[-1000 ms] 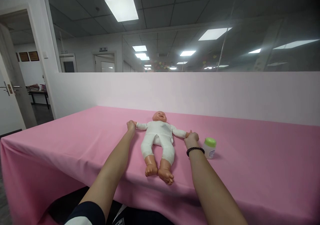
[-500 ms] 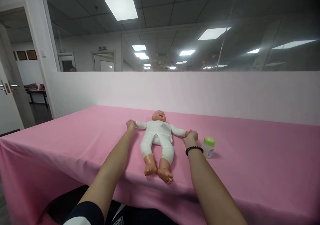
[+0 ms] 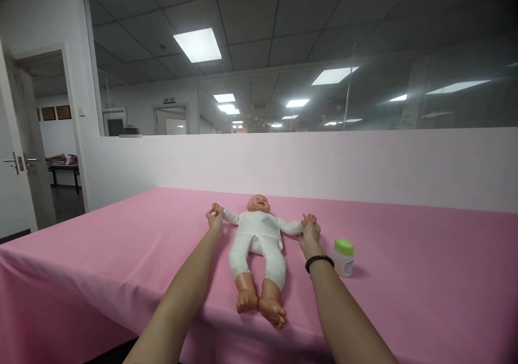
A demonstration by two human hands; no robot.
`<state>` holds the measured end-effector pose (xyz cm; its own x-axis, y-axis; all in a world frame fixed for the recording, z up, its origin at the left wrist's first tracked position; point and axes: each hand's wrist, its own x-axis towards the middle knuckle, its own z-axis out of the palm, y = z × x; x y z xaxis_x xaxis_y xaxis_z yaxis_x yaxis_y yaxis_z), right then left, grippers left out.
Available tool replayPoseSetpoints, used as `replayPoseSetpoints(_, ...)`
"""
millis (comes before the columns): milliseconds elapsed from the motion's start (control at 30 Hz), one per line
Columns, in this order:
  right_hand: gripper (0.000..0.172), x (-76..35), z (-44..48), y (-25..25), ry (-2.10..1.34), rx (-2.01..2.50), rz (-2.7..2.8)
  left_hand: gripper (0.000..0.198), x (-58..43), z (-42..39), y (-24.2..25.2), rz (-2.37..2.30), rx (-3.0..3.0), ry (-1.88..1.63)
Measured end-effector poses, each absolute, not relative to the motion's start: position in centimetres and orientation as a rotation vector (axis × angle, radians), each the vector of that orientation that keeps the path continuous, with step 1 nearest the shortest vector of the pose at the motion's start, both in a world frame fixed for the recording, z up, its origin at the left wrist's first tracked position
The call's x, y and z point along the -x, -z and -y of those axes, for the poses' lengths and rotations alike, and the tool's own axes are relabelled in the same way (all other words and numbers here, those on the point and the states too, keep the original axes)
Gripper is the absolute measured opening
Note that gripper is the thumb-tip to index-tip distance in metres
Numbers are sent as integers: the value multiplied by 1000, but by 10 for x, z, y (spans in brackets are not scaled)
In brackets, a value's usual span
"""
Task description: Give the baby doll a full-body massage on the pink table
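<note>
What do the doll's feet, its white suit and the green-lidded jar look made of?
The doll's feet look like glossy moulded vinyl, shining under the lights; its suit seems matte soft fabric, creased; the jar looks like plastic, smooth-sided, though that's uncertain.

I'm not managing to read any words, brands or numbers in this view. Just beside the right hand (image 3: 311, 235), I'm looking at a squat jar (image 3: 343, 258) with a green lid, and a white label (image 3: 345, 267) is wrapping around its side. The label is showing small dark and bluish printing, but it's too small and blurred for me to make out. Far beyond the left hand (image 3: 214, 218), a small sign (image 3: 169, 100) is sitting above a doorway, and two framed plaques (image 3: 55, 113) are hanging on a wall, but I can't read either from here.
</note>
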<state>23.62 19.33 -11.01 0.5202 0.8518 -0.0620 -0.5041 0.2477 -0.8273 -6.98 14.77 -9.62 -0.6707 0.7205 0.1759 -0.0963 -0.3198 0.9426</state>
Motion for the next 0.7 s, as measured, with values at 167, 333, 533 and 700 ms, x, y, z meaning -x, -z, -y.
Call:
replayPoseSetpoints(167, 56, -231, -185, 107, -849, 1073, 598, 34, 65, -146, 96, -1405, -894, -2021)
replayPoseSetpoints(333, 53, -228, -172, 91, -593, 1314, 798, 34, 55, -147, 81, -1503, -1094, -1988)
replayPoseSetpoints(533, 24, -230, -196, 59, -468, 1372, 1202, 32, 52, -193, 49, -1713, -1404, -1607)
replayPoseSetpoints(700, 18, -232, -233, 58, -591, 1516, 1415, 20, 58, -244, 37, -1866, -1440, -1261)
